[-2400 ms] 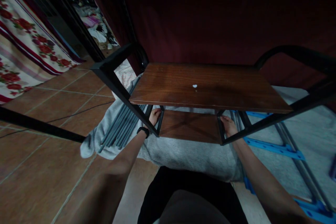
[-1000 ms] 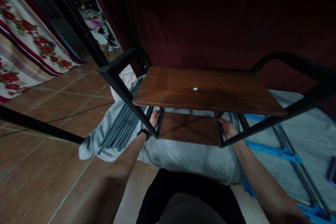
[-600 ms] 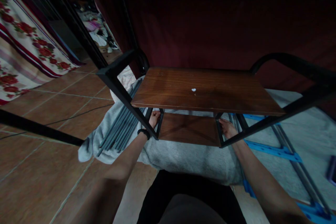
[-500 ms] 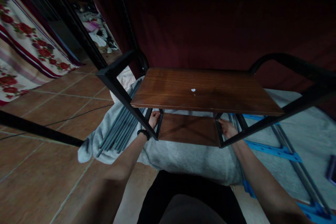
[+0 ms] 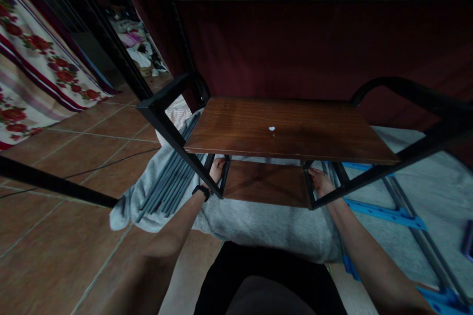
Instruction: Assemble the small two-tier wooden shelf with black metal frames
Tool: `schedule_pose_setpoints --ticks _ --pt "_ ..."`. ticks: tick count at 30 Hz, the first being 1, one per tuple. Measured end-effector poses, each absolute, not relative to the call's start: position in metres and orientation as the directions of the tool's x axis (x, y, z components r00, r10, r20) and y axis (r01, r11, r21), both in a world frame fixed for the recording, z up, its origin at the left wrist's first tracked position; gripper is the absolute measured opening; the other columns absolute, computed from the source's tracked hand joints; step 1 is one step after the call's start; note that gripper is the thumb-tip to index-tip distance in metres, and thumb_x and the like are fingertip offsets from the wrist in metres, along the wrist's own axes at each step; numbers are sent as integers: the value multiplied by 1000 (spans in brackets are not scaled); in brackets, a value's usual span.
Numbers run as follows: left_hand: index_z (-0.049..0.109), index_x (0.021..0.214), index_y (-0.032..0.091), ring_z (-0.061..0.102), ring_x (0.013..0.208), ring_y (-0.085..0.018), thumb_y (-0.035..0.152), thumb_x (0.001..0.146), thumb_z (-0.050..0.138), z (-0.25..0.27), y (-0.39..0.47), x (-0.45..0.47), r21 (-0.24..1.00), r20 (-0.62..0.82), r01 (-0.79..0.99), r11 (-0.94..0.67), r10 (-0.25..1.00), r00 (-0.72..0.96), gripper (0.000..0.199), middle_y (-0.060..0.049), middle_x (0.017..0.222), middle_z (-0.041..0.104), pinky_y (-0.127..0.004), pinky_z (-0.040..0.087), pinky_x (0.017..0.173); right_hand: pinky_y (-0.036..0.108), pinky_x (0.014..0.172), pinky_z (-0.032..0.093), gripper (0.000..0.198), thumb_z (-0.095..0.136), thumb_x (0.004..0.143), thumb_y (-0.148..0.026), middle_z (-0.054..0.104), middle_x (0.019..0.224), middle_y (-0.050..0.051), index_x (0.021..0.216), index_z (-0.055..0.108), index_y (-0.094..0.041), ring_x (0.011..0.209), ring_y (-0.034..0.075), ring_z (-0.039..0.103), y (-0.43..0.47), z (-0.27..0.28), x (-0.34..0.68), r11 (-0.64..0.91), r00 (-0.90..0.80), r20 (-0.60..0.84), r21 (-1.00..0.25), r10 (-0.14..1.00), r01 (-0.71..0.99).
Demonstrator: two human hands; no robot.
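In front of me stands a small two-tier shelf rack with a black metal frame (image 5: 195, 165) and brown wood-grain boards. The upper board (image 5: 295, 128) bears a small white mark near its middle; the lower board (image 5: 266, 182) lies partly under it. My left hand (image 5: 217, 170), with a dark band at the wrist, is curled closed beside the lower left side frame. At the lower right side frame, my right hand (image 5: 320, 182) has its fingertips pinched against the upright. Whatever small part either hand might be holding is hidden.
Left of the rack, several grey tubes (image 5: 170, 182) lie on a grey blanket (image 5: 258, 226). To the right is a frame of grey tubes with blue connectors (image 5: 388, 212). A dark red curtain (image 5: 277, 49) hangs behind. A thin black cable (image 5: 111, 162) crosses the tiled floor.
My left wrist has turned slightly and shifted a little. The right hand and the rack look unchanged.
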State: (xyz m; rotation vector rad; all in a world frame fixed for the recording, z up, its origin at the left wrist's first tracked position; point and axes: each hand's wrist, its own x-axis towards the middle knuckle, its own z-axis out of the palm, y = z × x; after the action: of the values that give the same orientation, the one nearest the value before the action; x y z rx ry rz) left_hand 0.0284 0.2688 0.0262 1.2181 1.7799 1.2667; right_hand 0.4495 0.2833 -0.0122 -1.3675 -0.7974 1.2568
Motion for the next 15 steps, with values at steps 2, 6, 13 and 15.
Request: schedule_pose_setpoints --ticks 2,6,13,15 --pt "67 68 24 69 100 -30 21 80 66 24 273 29 944 -2 303 130 922 -387 12 -8 84 76 -42 51 97 25 39 40 21 79 63 -32 63 57 0 66 60 -24 48 15 55 283 -10 449 -210 218 -249 -959 943 -188" --pt "65 65 24 68 84 -27 25 80 67 18 279 28 951 -67 251 179 914 -401 15 -5 68 71 -39 54 82 25 40 41 21 81 61 -31 64 57 0 64 62 -23 48 15 55 285 -7 450 -217 199 -254 -957 946 -191" --pt "66 69 25 66 76 -25 29 78 68 7 281 24 963 -116 177 206 902 -416 10 -4 65 68 -37 54 75 24 40 39 25 82 63 -31 58 54 -1 62 58 -23 46 13 52 289 -8 453 -236 165 -266 -955 950 -180" --pt "66 69 25 65 76 -25 28 78 68 5 281 23 966 -120 162 203 902 -416 10 -5 66 68 -37 54 75 25 40 39 23 81 65 -31 59 55 -1 64 59 -23 46 14 53 289 -9 453 -241 167 -270 -955 948 -175"
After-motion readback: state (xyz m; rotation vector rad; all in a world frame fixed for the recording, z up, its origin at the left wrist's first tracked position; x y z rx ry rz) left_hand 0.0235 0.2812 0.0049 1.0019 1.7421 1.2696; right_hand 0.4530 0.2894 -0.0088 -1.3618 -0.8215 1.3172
